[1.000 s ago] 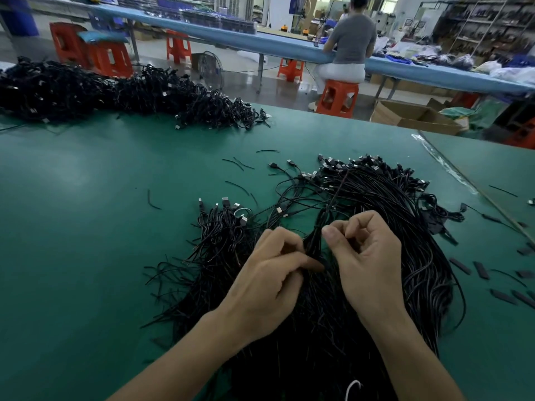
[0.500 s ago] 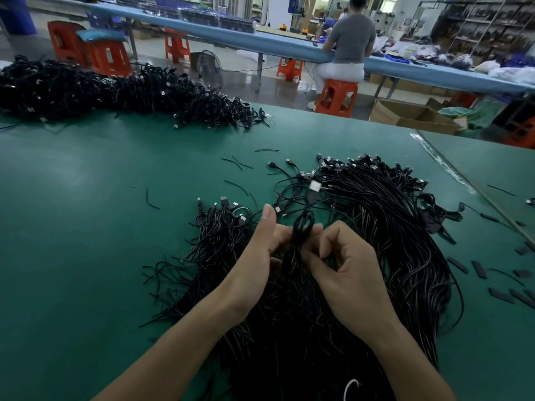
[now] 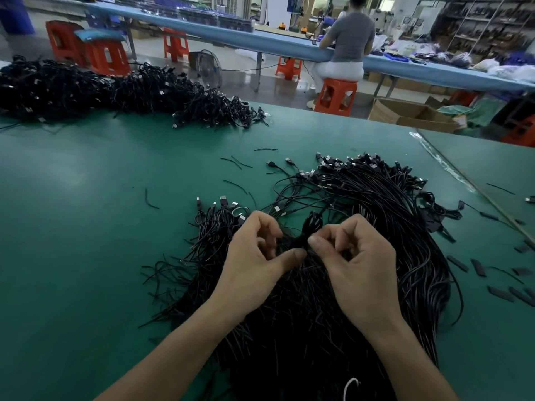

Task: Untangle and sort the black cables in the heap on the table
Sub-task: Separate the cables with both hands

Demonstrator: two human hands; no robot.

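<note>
Item under inspection: one folded cable (image 3: 312, 227), held just above the middle of the heap (image 3: 382, 209), which lies at the near centre of the table (image 3: 86, 233) and fans out from my hands toward 12 through 4 o'clock. My left hand (image 3: 257, 259) pinches the cable's lower end between thumb and curled fingers. My right hand (image 3: 357, 256) does the same from the 3 o'clock side, thumb tip against the strands. Both grips are narrow and closed on the cable. Change noted: a second ago the strand ran taut from my fingers up into the heap. Half a second ago it stood as a tall loop with a pale connector above it. Now the loop is shorter and lower, that connector is no longer visible over it, and my hands have drawn slightly apart. I judge that this cable is largely free of the tangle and is being gathered for sorting; the bulk of the heap remains unsorted. A smaller bunch (image 3: 214, 224) with connectors upward lies at 9 o'clock of my left hand, touching the heap's edge. The surface is green matting, with short black offcuts (image 3: 463, 264) scattered at 3 o'clock and loose strands at 11 o'clock. A second heap (image 3: 121, 91) runs along the far edge at 10 o'clock, well apart. Beyond the table: a cardboard box (image 3: 405, 114) at 1 o'clock, a seated person (image 3: 348, 33) on an orange stool (image 3: 335, 95) at a blue bench (image 3: 260, 39), and a floor fan (image 3: 209, 66) at 12 o'clock.
</note>
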